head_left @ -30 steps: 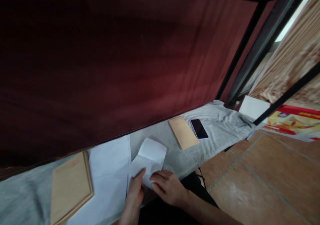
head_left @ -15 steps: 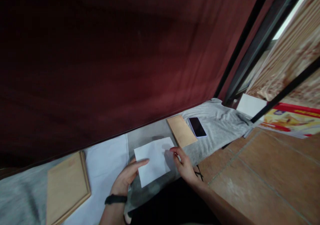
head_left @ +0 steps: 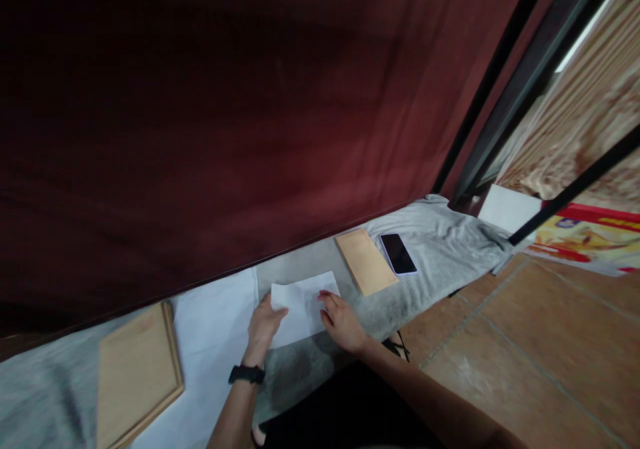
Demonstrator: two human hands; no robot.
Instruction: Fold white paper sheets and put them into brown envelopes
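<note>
A folded white sheet of paper (head_left: 303,299) lies on the grey cloth (head_left: 435,249) in front of me. My left hand (head_left: 264,322) rests on the sheet's left part with its fingers curled over the edge; a black watch sits on that wrist. My right hand (head_left: 340,317) presses down on the sheet's right part, fingers bent and close together. Both hands touch the same sheet.
A stack of white paper (head_left: 215,329) lies to the left, with a tan board (head_left: 135,372) beyond it. A tan envelope (head_left: 365,269) and a dark phone (head_left: 398,254) lie to the right. A dark red panel rises behind; tiled floor lies at right.
The sheet was opened flat half a second ago and is now folded shorter. Both hands have moved onto it and press it down.
</note>
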